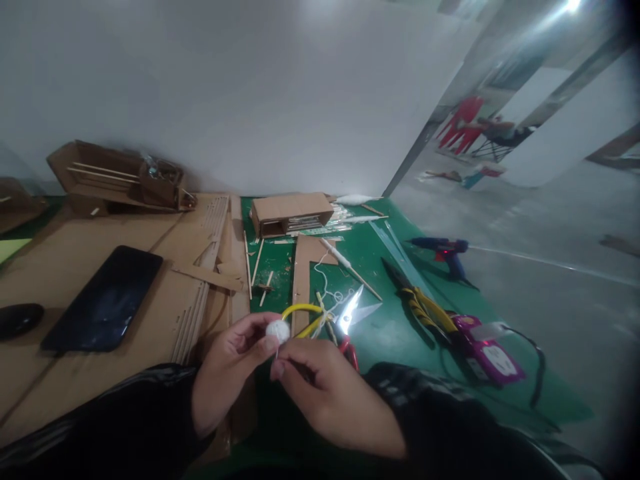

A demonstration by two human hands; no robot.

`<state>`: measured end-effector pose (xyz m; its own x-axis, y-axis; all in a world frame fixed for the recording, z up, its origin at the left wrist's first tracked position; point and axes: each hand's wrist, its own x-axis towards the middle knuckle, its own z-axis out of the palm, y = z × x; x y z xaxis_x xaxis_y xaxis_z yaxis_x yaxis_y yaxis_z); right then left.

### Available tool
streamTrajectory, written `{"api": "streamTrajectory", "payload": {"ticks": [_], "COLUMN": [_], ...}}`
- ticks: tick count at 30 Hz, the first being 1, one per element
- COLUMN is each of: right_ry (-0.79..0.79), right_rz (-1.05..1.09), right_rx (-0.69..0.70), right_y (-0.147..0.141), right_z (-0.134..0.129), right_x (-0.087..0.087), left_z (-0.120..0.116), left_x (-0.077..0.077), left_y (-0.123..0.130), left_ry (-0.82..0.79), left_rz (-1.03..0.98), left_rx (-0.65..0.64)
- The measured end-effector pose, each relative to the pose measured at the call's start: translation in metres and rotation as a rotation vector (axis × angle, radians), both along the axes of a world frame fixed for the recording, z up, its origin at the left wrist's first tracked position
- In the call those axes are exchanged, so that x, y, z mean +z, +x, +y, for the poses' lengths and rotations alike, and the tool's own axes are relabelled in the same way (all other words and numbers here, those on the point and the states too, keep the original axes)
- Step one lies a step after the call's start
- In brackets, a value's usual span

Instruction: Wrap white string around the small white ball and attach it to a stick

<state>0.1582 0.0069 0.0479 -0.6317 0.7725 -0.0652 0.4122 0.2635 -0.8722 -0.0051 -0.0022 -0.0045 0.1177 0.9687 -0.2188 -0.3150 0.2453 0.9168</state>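
Low in the middle of the head view, my left hand [227, 367] pinches a small white ball of yarn [278, 331] between thumb and fingers. Close below the ball, my right hand [325, 390] has its fingers pressed together on a short strand of the same yarn. Just beyond both hands lie scissors [349, 313] with blades spread and a red handle, and a yellow loop [303, 308] that I cannot name. A thin stick wound with white yarn [340, 257] rests behind them, and a loose strand [324, 277] trails from it.
Right are pliers [425, 303], a purple power strip [487, 350] and a blue glue gun [444, 252] with cord. Left are a black phone [105, 300], a mouse [20, 320] and cardboard sheets [150, 267]. Cardboard boxes [293, 203] stand near the wall [200, 87].
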Motion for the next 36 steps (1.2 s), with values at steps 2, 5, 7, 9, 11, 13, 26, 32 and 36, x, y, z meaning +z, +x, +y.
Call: {"api": "streamTrajectory", "payload": {"ticks": [2,5,7,9,11,13,26,32,36], "right_ry": [-0.033,-0.061,-0.07,-0.057,-0.039,-0.046,-0.114,0.071,0.063], "right_rz": [0.031,0.076,0.07,0.006,-0.069,-0.099,0.047,-0.013,-0.009], "right_rx": [-0.005,0.002,0.01,-0.009,-0.055,-0.085,-0.083,-0.014,0.019], "right_y": [-0.003,-0.003,-0.002,0.001,0.005,0.009,0.012,-0.003,-0.007], "right_z": [0.0,0.006,0.014,0.024,0.037,0.049,0.03,-0.004,-0.005], "right_x": [-0.01,-0.021,-0.026,-0.03,-0.032,-0.032,0.014,0.008,-0.01], "left_z": [0.0,0.0,-0.001,-0.002,-0.003,-0.005,0.002,0.001,0.0], "left_x": [-0.001,-0.001,-0.001,0.002,0.006,0.01,0.007,0.001,0.0], "left_y": [0.0,-0.001,-0.002,-0.002,-0.002,-0.001,0.0,-0.001,0.0], "left_ry": [-0.008,-0.007,0.002,0.009,0.013,0.004,-0.002,-0.017,-0.028], "left_rz": [-0.03,-0.039,-0.029,-0.006,0.024,0.064,0.181,0.083,0.009], "left_rx": [0.005,-0.002,-0.02,-0.043,-0.075,-0.13,-0.136,-0.027,-0.026]}}
